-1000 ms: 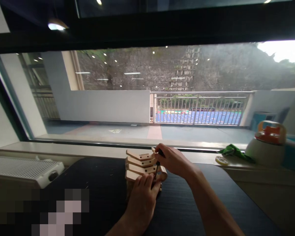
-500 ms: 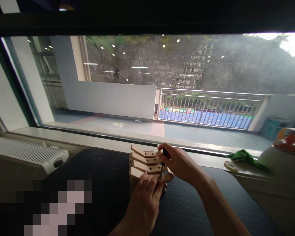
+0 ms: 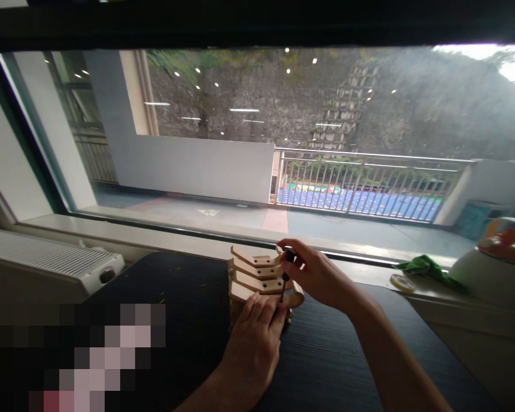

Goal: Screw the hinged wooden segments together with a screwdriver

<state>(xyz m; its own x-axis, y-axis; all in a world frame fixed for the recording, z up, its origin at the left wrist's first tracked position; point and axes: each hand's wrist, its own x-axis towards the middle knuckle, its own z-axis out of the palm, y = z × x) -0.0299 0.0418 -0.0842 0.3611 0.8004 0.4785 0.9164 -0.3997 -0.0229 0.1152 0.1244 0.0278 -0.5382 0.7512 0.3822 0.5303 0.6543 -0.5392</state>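
Observation:
A small wooden piece with several bent pale slats point(image 3: 244, 266) stands on the dark table, and dark screw heads dot its farther slats. My left hand point(image 3: 257, 337) lies over the nearest slat, fingers pressed together on it, gripping the piece. In my right hand point(image 3: 326, 277), the thumb and fingers pinch the black handle of a screwdriver point(image 3: 289, 257). Its shaft points down, and the tip meets the nearest slat beside my left fingertips. My left fingers hide part of that slat, so the screw under the tip cannot be made out.
The black table point(image 3: 189, 297) reaches to the window sill point(image 3: 189, 240). A white radiator point(image 3: 47, 257) stands at the left. On the right of the sill are a roll of tape point(image 3: 402, 282), a green cloth point(image 3: 429, 272) and a rounded white container point(image 3: 480, 274) with orange parts.
The whole view has shifted slightly. My right fingers have changed their hold around the screwdriver handle, and more of the handle shows. My left hand stays on the wooden piece.

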